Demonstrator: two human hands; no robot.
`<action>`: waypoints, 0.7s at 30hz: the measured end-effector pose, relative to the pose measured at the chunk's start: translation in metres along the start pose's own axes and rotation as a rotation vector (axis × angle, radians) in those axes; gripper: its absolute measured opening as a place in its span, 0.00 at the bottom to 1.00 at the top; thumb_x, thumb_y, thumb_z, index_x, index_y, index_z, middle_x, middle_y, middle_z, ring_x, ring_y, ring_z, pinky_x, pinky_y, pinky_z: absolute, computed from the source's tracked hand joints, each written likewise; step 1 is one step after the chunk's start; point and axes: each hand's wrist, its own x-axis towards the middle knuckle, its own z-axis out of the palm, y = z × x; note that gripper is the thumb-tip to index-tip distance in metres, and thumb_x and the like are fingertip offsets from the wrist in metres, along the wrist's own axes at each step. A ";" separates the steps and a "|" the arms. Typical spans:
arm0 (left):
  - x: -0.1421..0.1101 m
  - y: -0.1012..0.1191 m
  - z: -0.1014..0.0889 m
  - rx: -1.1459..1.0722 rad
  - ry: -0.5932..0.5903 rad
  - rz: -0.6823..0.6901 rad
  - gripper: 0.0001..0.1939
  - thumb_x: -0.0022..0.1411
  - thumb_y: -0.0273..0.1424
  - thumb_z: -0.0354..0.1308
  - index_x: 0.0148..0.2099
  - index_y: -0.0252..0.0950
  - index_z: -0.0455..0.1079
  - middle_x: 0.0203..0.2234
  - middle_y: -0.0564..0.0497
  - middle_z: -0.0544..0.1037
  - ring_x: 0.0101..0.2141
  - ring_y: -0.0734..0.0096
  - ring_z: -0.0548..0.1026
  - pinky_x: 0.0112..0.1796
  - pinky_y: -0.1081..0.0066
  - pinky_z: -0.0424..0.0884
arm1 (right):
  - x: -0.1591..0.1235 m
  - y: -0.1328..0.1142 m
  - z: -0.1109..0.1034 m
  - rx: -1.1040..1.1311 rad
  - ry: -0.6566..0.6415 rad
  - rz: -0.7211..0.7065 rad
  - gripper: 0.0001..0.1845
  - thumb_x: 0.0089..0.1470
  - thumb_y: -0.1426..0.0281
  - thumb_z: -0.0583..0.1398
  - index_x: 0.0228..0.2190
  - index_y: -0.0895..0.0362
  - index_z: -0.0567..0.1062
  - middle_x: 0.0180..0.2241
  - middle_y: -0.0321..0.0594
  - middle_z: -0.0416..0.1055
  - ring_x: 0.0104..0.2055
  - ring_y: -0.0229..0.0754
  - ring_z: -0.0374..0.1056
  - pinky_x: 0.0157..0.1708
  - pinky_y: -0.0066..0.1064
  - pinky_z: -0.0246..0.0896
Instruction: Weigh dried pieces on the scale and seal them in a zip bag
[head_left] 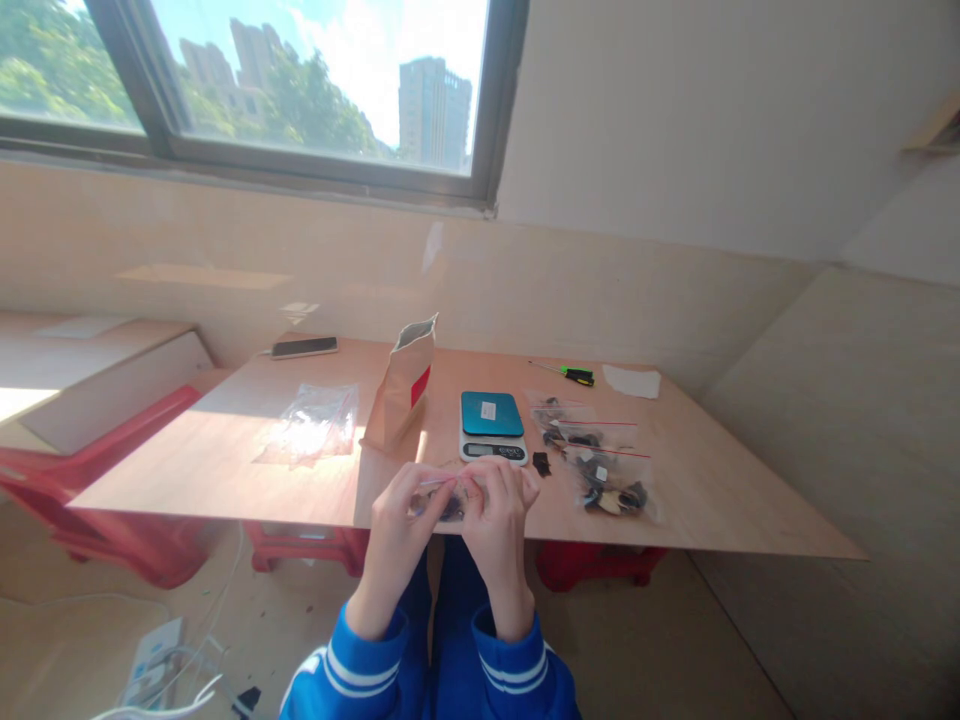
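Note:
Between both hands is a small clear zip bag (452, 506) with dark dried pieces in it, at the table's front edge. My left hand (407, 520) pinches the bag's top edge from the left. My right hand (496, 515) pinches the same edge from the right, the fingertips of both hands close together. Just beyond them stands a kitchen scale (491, 425) with a blue-green top and a small white label. To its right lie several filled zip bags (615, 490) with red seal lines. A loose dark piece (541, 463) rests beside the scale.
An upright brown paper bag (401, 390) stands open-topped left of the scale. Farther left lie empty clear bags (311, 425) and a phone (304, 347). At the back right are a screwdriver (576, 375) and white paper (631, 381). Red stools (600, 562) sit under the table (735, 500).

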 end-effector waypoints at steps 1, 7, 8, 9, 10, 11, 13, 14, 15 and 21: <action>0.000 0.001 0.000 0.004 -0.003 0.014 0.04 0.63 0.32 0.57 0.37 0.38 0.72 0.31 0.52 0.77 0.34 0.71 0.76 0.35 0.73 0.72 | 0.000 0.000 0.000 -0.007 0.009 0.001 0.09 0.61 0.74 0.52 0.30 0.54 0.68 0.32 0.37 0.71 0.39 0.43 0.64 0.49 0.38 0.46; -0.001 0.002 0.001 0.021 0.001 0.064 0.03 0.62 0.30 0.57 0.36 0.37 0.71 0.30 0.52 0.76 0.34 0.71 0.75 0.36 0.73 0.72 | 0.000 0.003 0.002 0.013 0.026 -0.013 0.11 0.62 0.75 0.50 0.29 0.54 0.67 0.33 0.38 0.71 0.41 0.43 0.65 0.50 0.39 0.47; -0.001 0.002 0.000 0.014 0.004 0.059 0.03 0.62 0.30 0.57 0.36 0.38 0.71 0.31 0.52 0.76 0.35 0.71 0.75 0.36 0.73 0.72 | 0.000 0.004 0.003 0.029 0.020 -0.020 0.10 0.62 0.75 0.50 0.30 0.54 0.67 0.33 0.38 0.72 0.42 0.43 0.65 0.51 0.39 0.47; -0.002 0.001 0.000 0.003 0.008 0.046 0.04 0.63 0.31 0.56 0.37 0.38 0.71 0.31 0.52 0.76 0.35 0.71 0.76 0.36 0.74 0.72 | 0.000 0.005 0.003 0.045 0.009 -0.029 0.09 0.63 0.74 0.51 0.31 0.54 0.67 0.34 0.38 0.72 0.43 0.43 0.66 0.52 0.39 0.46; -0.003 0.000 -0.001 -0.011 0.011 0.030 0.04 0.63 0.31 0.56 0.38 0.38 0.71 0.32 0.51 0.76 0.36 0.70 0.76 0.35 0.74 0.72 | 0.000 0.006 0.003 0.058 -0.007 -0.037 0.08 0.63 0.73 0.52 0.32 0.54 0.68 0.34 0.37 0.73 0.45 0.43 0.66 0.53 0.39 0.44; -0.003 -0.001 -0.003 -0.024 0.012 0.011 0.04 0.63 0.31 0.56 0.39 0.38 0.71 0.33 0.51 0.76 0.36 0.70 0.76 0.34 0.75 0.72 | 0.000 0.007 0.003 0.066 -0.023 -0.040 0.06 0.63 0.71 0.53 0.33 0.53 0.69 0.35 0.37 0.74 0.46 0.43 0.67 0.54 0.39 0.43; -0.005 -0.002 -0.006 -0.042 0.003 -0.022 0.04 0.63 0.31 0.55 0.40 0.39 0.71 0.33 0.52 0.76 0.36 0.71 0.76 0.31 0.76 0.72 | 0.001 0.010 0.002 0.078 -0.047 -0.041 0.04 0.62 0.69 0.55 0.36 0.53 0.70 0.36 0.37 0.75 0.48 0.43 0.67 0.55 0.39 0.41; -0.005 -0.002 -0.008 -0.045 -0.001 -0.031 0.04 0.63 0.31 0.55 0.40 0.39 0.71 0.33 0.52 0.76 0.35 0.72 0.76 0.30 0.77 0.71 | 0.001 0.011 0.001 0.086 -0.058 -0.044 0.04 0.62 0.68 0.55 0.36 0.53 0.70 0.36 0.36 0.75 0.48 0.43 0.67 0.55 0.38 0.41; -0.005 -0.002 -0.010 -0.043 -0.001 -0.032 0.04 0.63 0.31 0.56 0.39 0.39 0.71 0.33 0.52 0.76 0.35 0.73 0.76 0.30 0.77 0.71 | 0.001 0.012 0.001 0.094 -0.068 -0.051 0.04 0.62 0.68 0.56 0.36 0.53 0.71 0.36 0.36 0.75 0.48 0.43 0.67 0.54 0.37 0.42; -0.002 -0.001 -0.017 0.000 0.016 0.017 0.03 0.63 0.31 0.56 0.38 0.38 0.71 0.32 0.52 0.76 0.36 0.72 0.75 0.34 0.75 0.72 | 0.002 0.015 -0.002 0.108 -0.089 -0.054 0.06 0.61 0.71 0.57 0.32 0.52 0.73 0.35 0.35 0.75 0.45 0.41 0.69 0.50 0.35 0.46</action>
